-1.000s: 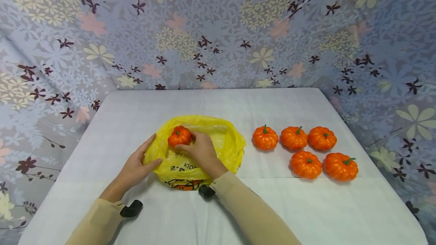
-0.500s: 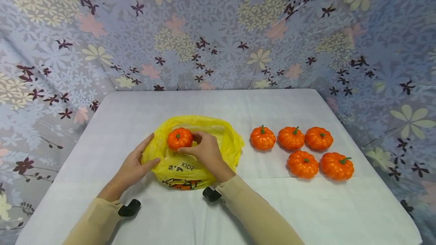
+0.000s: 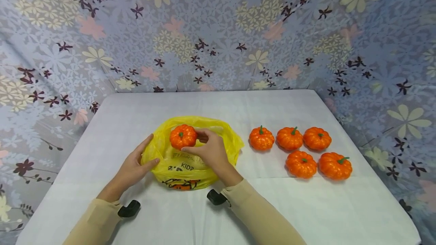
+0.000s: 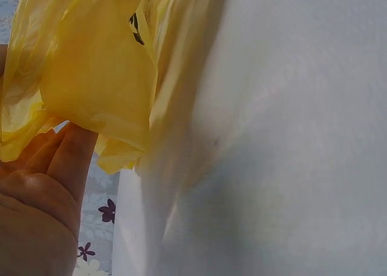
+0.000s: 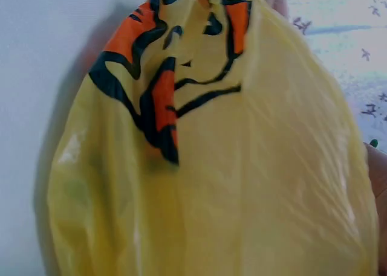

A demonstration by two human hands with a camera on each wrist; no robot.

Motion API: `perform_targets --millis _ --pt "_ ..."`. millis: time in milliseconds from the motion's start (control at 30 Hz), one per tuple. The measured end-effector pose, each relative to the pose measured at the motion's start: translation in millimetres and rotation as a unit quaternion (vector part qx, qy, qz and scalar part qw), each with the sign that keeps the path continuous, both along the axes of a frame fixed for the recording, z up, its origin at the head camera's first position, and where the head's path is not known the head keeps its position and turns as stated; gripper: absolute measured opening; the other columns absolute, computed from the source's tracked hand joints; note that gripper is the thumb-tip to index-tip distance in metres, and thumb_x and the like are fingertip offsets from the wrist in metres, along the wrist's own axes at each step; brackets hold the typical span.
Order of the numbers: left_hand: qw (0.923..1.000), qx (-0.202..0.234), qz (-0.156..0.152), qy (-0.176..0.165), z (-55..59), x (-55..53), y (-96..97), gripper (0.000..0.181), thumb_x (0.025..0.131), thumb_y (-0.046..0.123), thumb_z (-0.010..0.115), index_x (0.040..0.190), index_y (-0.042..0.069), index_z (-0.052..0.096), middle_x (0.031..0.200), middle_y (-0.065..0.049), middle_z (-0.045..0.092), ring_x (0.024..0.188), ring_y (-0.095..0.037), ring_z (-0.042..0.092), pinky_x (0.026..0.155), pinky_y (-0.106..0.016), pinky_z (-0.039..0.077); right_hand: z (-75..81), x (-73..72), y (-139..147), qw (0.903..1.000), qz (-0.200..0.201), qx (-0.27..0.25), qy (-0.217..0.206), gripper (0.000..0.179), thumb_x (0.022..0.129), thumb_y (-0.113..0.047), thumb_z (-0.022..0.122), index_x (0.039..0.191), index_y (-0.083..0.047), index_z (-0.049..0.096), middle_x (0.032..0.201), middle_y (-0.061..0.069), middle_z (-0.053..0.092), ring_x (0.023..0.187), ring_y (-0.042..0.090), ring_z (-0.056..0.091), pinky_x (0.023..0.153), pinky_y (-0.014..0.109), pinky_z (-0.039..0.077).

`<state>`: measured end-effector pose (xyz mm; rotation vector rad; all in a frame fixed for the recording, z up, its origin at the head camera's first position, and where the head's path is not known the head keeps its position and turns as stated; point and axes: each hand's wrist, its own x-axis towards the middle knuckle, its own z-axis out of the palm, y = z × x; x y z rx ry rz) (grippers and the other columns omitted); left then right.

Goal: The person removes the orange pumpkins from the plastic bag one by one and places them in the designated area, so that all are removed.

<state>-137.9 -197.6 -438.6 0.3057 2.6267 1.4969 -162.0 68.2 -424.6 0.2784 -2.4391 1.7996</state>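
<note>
A small orange toy pumpkin (image 3: 183,137) with a green stem is over the mouth of a yellow plastic bag (image 3: 185,179) on the table. My right hand (image 3: 212,150) pinches this pumpkin from its right side, thumb in front and fingers behind. At the bag's left side, my left hand (image 3: 137,163) rests with fingers and thumb spread and fairly straight against the plastic. In the left wrist view, part of the left hand (image 4: 45,197) passes behind the yellow film. In the right wrist view the bag (image 5: 272,155) covers nearly everything, hiding the pumpkin.
Several more orange pumpkins (image 3: 301,165) stand on the white-covered table (image 3: 272,207) to the right of the bag. A flowered cloth (image 3: 218,29) hangs behind the table and along both sides. A black wrist camera (image 3: 129,209) sits under each sleeve.
My right hand has raised the pumpkin a little out of the bag's mouth and shifted it slightly right. The left hand keeps its place on the bag.
</note>
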Motion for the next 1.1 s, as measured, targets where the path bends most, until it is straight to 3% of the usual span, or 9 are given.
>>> perform_targets --millis 267,600,800,1100 --pt "0.9999 -0.006 0.010 -0.007 0.7 1.6 -2.6 0.084 0.097 0.023 0.068 0.163 0.018 0.017 0.167 -0.008 0.014 0.151 -0.038 0.016 0.116 -0.059 0.024 9.7 6.2 24 0.9992 -0.032 -0.018 0.014 0.067 0.069 -0.028 0.095 0.125 -0.005 0.067 0.118 0.004 0.068 0.106 0.020 0.066 0.098 0.041 0.053" --pt "1.0000 -0.003 0.006 0.007 -2.4 3.5 -11.3 0.084 0.097 0.025 0.068 0.163 0.017 0.016 0.167 -0.008 0.014 0.150 -0.038 0.015 0.117 -0.059 0.023 5.7 15.2 63 0.9961 -0.083 -0.028 0.013 0.064 0.068 -0.027 0.096 0.122 -0.005 0.070 0.118 0.005 0.070 0.105 0.021 0.067 0.097 0.043 0.053" --pt "0.9999 -0.004 0.010 0.006 -3.4 6.1 -14.7 0.084 0.097 0.024 0.068 0.163 0.016 0.017 0.167 -0.008 0.014 0.151 -0.037 0.012 0.117 -0.060 0.019 1.1 25.9 87 0.9940 -0.104 -0.035 -0.001 0.065 0.068 -0.029 0.096 0.122 -0.006 0.070 0.119 0.008 0.070 0.106 0.024 0.067 0.098 0.047 0.052" --pt "0.9999 -0.004 0.016 0.006 -1.3 7.9 -18.4 0.084 0.097 0.022 0.068 0.163 0.016 0.016 0.167 -0.008 0.014 0.151 -0.037 0.012 0.118 -0.060 0.019 -6.4 48.7 128 0.9873 -0.156 -0.010 -0.030 0.071 0.067 -0.031 0.096 0.126 -0.003 0.067 0.118 0.010 0.070 0.107 0.024 0.068 0.095 0.043 0.055"
